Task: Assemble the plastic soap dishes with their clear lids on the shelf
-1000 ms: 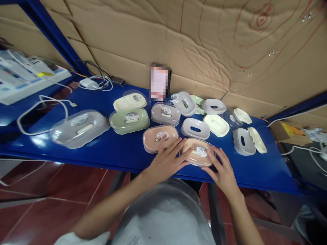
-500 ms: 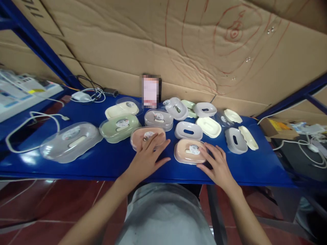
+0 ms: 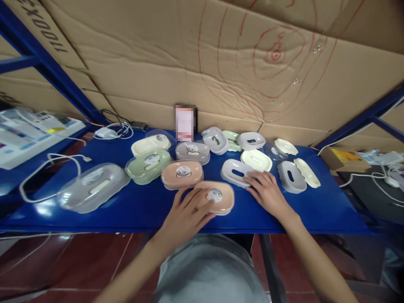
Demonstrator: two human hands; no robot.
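Peach box: a lidded peach box (image 3: 215, 197) sits low in the centre of the frame, near the front edge of the blue shelf (image 3: 315, 214); a round sticker shows on its clear lid.
Left hand: the left hand (image 3: 186, 212) lies flat on the peach box's near-left end, fingers spread, nothing pinched.
Right hand: the right hand (image 3: 265, 192) rests with loosely spread fingers on the near edge of a grey tray (image 3: 236, 171), right of centre.
Change: half a second ago the left hand lay on the pink box (image 3: 182, 174) and the right hand touched the peach box; now the peach box sits further left, under the left hand, just below the pink box, and the right hand has gone over to the grey tray.
Meaning: I judge the closed peach box has been passed over to join the closed ones, with an open part now in hand.
Closed boxes: pink, green (image 3: 148, 165), brown-grey (image 3: 192, 151) and a large grey one (image 3: 94, 186) at centre left; each shows an inner tray through its lid.
Loose parts: cream trays (image 3: 256, 159) and another grey tray (image 3: 289, 176) lie open at upper right, holding nothing that I can see.
Surroundings: white cables (image 3: 50, 162) at left, cardboard (image 3: 202, 63) behind.
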